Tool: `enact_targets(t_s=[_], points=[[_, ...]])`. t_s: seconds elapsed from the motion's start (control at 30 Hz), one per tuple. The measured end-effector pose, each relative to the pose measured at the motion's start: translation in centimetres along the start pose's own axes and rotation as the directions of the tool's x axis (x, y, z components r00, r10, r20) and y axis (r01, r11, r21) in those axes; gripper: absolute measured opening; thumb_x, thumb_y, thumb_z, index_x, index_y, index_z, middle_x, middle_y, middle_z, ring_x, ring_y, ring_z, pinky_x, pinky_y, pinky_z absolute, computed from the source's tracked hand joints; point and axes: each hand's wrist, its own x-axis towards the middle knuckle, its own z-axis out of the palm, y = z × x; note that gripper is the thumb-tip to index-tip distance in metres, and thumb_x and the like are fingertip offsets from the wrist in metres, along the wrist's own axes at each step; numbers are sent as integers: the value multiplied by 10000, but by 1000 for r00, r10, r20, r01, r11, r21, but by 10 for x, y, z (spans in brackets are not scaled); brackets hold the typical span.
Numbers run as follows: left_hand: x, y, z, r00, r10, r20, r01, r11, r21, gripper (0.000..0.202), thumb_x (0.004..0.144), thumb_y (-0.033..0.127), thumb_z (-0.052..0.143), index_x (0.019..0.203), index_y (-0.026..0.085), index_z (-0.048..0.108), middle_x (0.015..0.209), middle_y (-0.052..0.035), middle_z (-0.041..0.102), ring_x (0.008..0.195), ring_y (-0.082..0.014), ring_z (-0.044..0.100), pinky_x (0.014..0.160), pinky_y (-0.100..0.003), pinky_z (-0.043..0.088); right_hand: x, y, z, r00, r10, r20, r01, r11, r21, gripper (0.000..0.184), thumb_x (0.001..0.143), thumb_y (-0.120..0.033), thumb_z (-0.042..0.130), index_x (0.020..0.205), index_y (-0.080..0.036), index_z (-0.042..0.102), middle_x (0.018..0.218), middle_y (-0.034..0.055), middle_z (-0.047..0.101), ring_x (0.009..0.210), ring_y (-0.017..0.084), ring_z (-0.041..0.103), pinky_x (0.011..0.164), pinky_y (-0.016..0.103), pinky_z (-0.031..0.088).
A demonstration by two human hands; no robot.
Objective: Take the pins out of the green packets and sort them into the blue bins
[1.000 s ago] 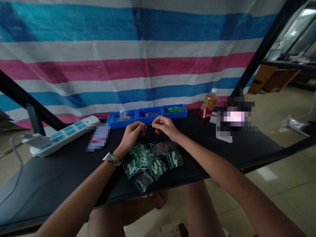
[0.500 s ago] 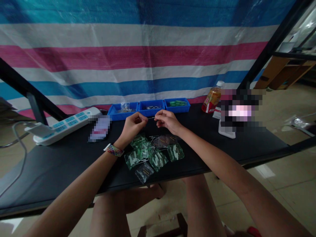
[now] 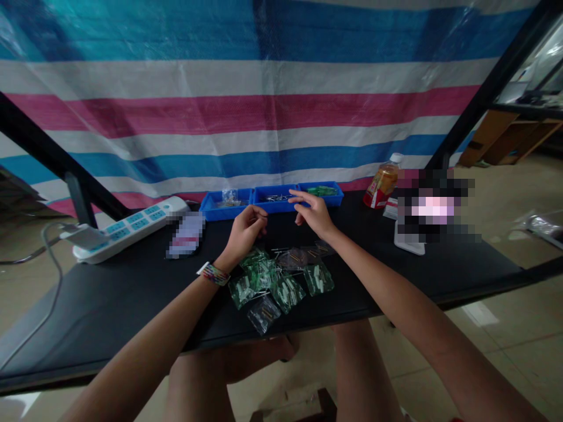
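My left hand, with a woven band at the wrist, hovers over the black table, its fingers curled together; what is in them, if anything, is hidden. To its right, my right hand has its fingers stretched apart, the index finger reaching to the rim of the middle blue bin. Thin metal pins lie in that bin. Below both hands lies a pile of small green plastic bags with white pieces inside. Beside them are clear bags with brass-coloured pins, and several loose pins.
The left blue bin holds a clear bag, and the right blue bin holds green bags. A power strip with a cable stands left. A drink bottle and a white object are on the right. A striped tarp hangs behind.
Before, both hands pinched a thin metal pin between them. My right hand has since come away from it, opened and moved to the middle bin; my left hand has drawn its fingers in.
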Motion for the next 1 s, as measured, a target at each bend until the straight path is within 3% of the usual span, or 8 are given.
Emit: enact_targets(t_s=[0.07, 0.13, 0.23, 0.3, 0.4, 0.8, 0.9, 1.0], points=[[-1, 0, 1, 1000, 1, 2, -1, 1000, 6, 205, 745, 276, 658, 924, 185, 618, 709, 33, 596, 551, -120, 586, 483, -229, 442, -4, -1, 2, 997, -63, 46, 68, 992, -104, 270, 852, -259, 650, 1073, -168, 776, 1025, 62, 768, 497, 69, 571, 475, 217, 469], [-1, 0, 1, 1000, 6, -4, -6, 1000, 14, 202, 745, 274, 656, 922, 183, 623, 714, 31, 599, 554, -119, 586, 487, -230, 442, -10, -2, 8, 974, -70, 215, 117, 970, -212, 150, 844, -206, 669, 927, -151, 780, 882, 35, 753, 550, 84, 571, 526, 213, 439], [-1, 1, 0, 1000, 16, -20, -15, 1000, 21, 191, 744, 264, 657, 913, 182, 626, 715, 31, 594, 561, -116, 587, 496, -226, 438, -20, -2, 17, 884, -55, 465, 258, 886, -386, 72, 793, -117, 744, 821, -164, 790, 789, 8, 725, 638, 101, 576, 629, 230, 414], [-1, 2, -2, 999, 24, -31, -24, 999, 24, 185, 740, 259, 657, 905, 183, 625, 717, 31, 591, 563, -115, 590, 496, -225, 435, -26, -1, 22, 853, -62, 518, 343, 815, -466, 61, 787, -132, 795, 815, -185, 804, 778, -2, 700, 656, 106, 563, 655, 248, 388], [-1, 4, -3, 999, 33, -41, -32, 999, 29, 176, 741, 260, 655, 898, 188, 623, 717, 29, 590, 564, -116, 592, 498, -226, 439, -30, 1, 26, 847, -70, 527, 385, 765, -517, 60, 817, -159, 796, 850, -206, 817, 807, -8, 676, 670, 110, 566, 660, 259, 370], [-1, 1, -3, 999, 34, -25, -33, 998, 58, 196, 737, 289, 667, 896, 180, 636, 711, 22, 610, 559, -121, 593, 495, -228, 446, -31, 1, 26, 792, -66, 607, 449, 736, -507, 99, 820, -89, 719, 840, -176, 762, 865, 12, 626, 761, 132, 588, 699, 259, 381], [-1, 2, -4, 1000, 27, -17, -25, 998, 65, 192, 744, 287, 663, 903, 181, 641, 709, 21, 613, 563, -125, 595, 502, -229, 451, -29, -7, 22, 840, -112, 532, 429, 736, -523, 101, 795, -74, 702, 816, -172, 713, 848, 9, 630, 758, 134, 574, 687, 259, 371], [0, 1, -4, 1000, 19, 3, -19, 997, 74, 190, 758, 305, 677, 902, 185, 648, 725, 18, 625, 570, -130, 602, 508, -231, 453, -23, -14, 17, 914, -163, 372, 336, 819, -465, 139, 789, -100, 684, 899, -182, 707, 807, -14, 632, 689, 121, 534, 664, 252, 382]])
